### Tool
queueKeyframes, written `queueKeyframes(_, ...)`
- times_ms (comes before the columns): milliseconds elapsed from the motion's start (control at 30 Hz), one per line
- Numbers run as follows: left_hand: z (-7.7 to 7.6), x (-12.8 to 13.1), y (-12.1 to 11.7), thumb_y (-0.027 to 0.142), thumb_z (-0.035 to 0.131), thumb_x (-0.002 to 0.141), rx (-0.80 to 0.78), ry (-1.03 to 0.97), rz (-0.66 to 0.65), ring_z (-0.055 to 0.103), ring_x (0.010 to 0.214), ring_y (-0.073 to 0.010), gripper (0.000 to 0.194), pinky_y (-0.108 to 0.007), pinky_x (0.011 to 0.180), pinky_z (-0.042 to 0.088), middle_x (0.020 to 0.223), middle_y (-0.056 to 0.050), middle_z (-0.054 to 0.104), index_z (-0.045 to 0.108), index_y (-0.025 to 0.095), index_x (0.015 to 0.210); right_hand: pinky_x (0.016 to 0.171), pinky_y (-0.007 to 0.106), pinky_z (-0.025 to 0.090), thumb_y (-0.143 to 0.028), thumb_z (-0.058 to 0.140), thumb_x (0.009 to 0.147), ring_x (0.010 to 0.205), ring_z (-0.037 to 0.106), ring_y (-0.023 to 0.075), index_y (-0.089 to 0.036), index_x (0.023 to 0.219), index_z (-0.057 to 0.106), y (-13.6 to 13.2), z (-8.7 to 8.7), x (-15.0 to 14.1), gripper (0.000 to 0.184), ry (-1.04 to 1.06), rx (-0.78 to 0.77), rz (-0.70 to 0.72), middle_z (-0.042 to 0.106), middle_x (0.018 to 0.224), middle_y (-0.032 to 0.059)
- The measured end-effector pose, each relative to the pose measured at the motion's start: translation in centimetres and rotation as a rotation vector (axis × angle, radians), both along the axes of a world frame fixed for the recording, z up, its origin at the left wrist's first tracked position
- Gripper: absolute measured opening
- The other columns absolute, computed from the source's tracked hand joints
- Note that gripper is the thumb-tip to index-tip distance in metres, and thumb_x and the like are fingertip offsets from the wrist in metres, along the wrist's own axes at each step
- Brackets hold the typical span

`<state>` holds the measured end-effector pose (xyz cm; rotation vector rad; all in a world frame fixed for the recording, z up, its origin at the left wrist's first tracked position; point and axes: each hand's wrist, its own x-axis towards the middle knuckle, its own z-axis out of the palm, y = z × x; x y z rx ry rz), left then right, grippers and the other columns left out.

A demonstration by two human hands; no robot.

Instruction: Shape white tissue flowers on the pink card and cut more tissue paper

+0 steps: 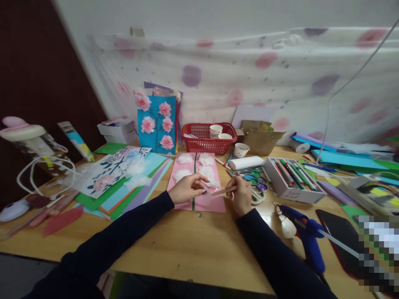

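A pink sheet point(205, 205) lies on the table, with a green strip point(195, 170) running down its middle. Several white cotton tufts point(185, 158) sit on both sides of the strip. My left hand point(187, 189) is over the lower part of the sheet, its thumb and bent fingers apart and nothing plainly seen between them. A flat wooden stick point(224, 190) is pinched in my right hand point(241, 193), its tip pointing left over the sheet close to my left thumb. Small details at the stick's tip are too fine to make out.
Behind stands a blue card with pink flowers point(157, 124), beside a red basket point(207, 146) holding paper cups. On the right are a marker box point(293, 193), a blue glue gun point(308, 236) and a phone point(339, 241). Coloured papers point(124, 203) and cotton lie left.
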<state>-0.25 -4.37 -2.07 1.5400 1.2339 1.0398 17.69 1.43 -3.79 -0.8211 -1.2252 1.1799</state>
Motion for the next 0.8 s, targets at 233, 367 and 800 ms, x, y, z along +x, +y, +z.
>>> queueKeyframes(233,-0.6,0.6,-0.2,0.007,0.057,0.069,0.046,0.130,-0.003,0.067,0.078,-0.0175,0.031,-0.030,0.072,0.051,0.081,-0.005,0.069,0.055,0.017,0.098,0.029,0.020,0.024,-0.038,0.042,0.080,0.025,0.034,0.0079,-0.019,0.041,0.049,-0.5,0.1,-0.3,0.044,-0.016,-0.048,0.066,0.041,0.029,-0.0021)
queueKeyframes(367,-1.0,0.7,-0.4,0.007,0.057,0.068,0.043,0.152,-0.008,0.067,0.073,-0.0165,0.032,-0.030,0.072,0.051,0.076,-0.003,0.068,0.055,0.017,0.099,0.029,0.021,0.023,-0.039,0.042,0.079,0.024,0.033,0.0078,-0.019,0.041,0.049,-0.5,0.1,-0.3,0.044,-0.027,-0.038,0.081,0.040,0.029,-0.0025)
queueKeyframes(800,-1.2,0.5,-0.5,0.015,0.068,0.067,-0.126,-0.068,-0.101,0.065,0.073,-0.0159,0.041,-0.029,0.072,0.048,0.075,-0.002,0.065,0.052,0.014,0.105,0.028,0.019,0.023,-0.038,0.045,0.074,0.025,0.035,0.0069,-0.018,0.039,0.050,-0.3,0.3,-0.2,0.041,0.011,-0.097,0.073,0.040,0.029,-0.0019)
